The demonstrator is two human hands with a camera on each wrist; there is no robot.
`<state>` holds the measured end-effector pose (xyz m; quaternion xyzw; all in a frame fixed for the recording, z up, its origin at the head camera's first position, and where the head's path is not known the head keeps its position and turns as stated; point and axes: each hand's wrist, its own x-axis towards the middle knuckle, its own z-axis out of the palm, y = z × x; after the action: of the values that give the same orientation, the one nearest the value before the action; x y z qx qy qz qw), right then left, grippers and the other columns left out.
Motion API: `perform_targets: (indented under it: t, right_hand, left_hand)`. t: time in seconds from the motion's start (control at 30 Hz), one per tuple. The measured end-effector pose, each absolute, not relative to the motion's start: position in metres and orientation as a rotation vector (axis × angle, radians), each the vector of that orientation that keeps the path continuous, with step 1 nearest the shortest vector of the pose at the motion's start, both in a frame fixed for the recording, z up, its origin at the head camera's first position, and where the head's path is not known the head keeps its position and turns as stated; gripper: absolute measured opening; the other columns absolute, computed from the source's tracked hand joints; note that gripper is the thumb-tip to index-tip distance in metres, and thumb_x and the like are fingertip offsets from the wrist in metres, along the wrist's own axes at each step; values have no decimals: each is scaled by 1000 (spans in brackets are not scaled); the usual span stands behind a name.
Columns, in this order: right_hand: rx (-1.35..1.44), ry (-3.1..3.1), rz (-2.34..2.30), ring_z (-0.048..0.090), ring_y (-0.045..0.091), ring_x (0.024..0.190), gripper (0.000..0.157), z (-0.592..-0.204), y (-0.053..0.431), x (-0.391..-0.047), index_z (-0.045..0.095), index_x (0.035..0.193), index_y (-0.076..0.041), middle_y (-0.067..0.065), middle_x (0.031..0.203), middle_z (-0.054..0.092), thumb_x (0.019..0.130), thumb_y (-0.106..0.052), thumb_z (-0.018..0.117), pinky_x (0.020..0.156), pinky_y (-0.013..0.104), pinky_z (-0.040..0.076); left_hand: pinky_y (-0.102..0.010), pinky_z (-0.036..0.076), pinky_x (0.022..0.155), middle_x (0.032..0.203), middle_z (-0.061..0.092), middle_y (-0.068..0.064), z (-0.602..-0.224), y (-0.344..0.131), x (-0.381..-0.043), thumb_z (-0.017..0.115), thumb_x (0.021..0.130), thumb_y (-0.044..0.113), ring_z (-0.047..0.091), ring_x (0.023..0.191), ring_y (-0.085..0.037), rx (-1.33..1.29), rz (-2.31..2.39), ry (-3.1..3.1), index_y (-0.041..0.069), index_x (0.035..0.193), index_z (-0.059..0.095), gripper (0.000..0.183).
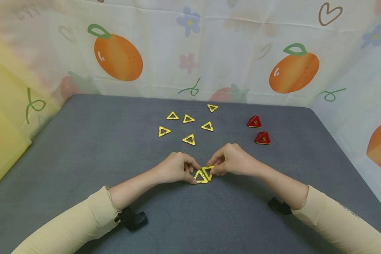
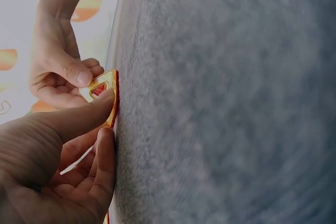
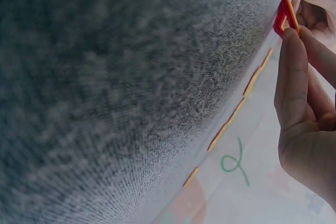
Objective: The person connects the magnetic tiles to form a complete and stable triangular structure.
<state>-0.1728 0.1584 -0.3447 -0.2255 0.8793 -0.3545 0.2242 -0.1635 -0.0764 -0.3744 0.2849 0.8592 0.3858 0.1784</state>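
Two hollow triangular tiles, yellow on top and red beneath, are held edge to edge close over the grey table. My left hand (image 1: 176, 168) pinches the left triangular tile (image 1: 201, 181) between thumb and fingers; the thumb lies across its face in the left wrist view. With thumb and fingertips my right hand (image 1: 233, 160) pinches the right triangular tile (image 1: 205, 168). In the right wrist view that tile (image 3: 292, 17) stands tilted, showing its red underside. Past the hands, several loose yellow triangular tiles (image 1: 188, 139) lie flat.
Two red pyramids (image 1: 262, 138) built of triangular tiles stand at the back right of the grey table (image 1: 114, 141). A patterned cloth (image 1: 165, 53) hangs behind the table and along its sides. Each wrist wears a black camera mount (image 1: 131, 218).
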Motion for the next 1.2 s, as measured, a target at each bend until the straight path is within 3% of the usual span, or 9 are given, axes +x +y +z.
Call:
perform_targets:
  t: [0.2, 0.5, 0.77, 1.2]
  right_hand:
    - [-688, 2401, -994, 70, 6, 65, 21, -348, 158, -174, 78, 101, -11, 0, 77, 76, 81, -15, 81, 59, 24, 58]
    - [-888, 2324, -916, 66, 4, 69, 43, -357, 154, -173, 71, 118, -12, -4, 80, 71, 78, -16, 84, 63, 20, 54]
    - [-980, 2360, -834, 59, 3, 66, 42, -361, 152, -172, 67, 114, -18, -4, 83, 66, 77, -20, 85, 60, 20, 51]
    - [-1027, 2379, -812, 56, 3, 64, 39, -363, 150, -170, 64, 112, -17, -3, 84, 63, 79, -20, 84, 59, 20, 50]
  left_hand:
    - [-18, 47, 57, 79, 68, -1, -375, -77, -163, 88, 72, 16, 55, 61, -3, 829, 1126, 2426, 10, 99, 76, 30]
    - [-18, 51, 63, 81, 69, -1, -375, -77, -165, 88, 72, 16, 59, 68, -1, 810, 1128, 2418, 10, 95, 75, 28]
    - [-19, 53, 65, 83, 70, -2, -375, -77, -165, 88, 72, 15, 62, 69, -1, 769, 1148, 2389, 9, 94, 73, 27]
    - [-19, 53, 67, 84, 70, -2, -375, -78, -166, 88, 73, 16, 62, 71, -1, 747, 1139, 2378, 10, 95, 72, 28]
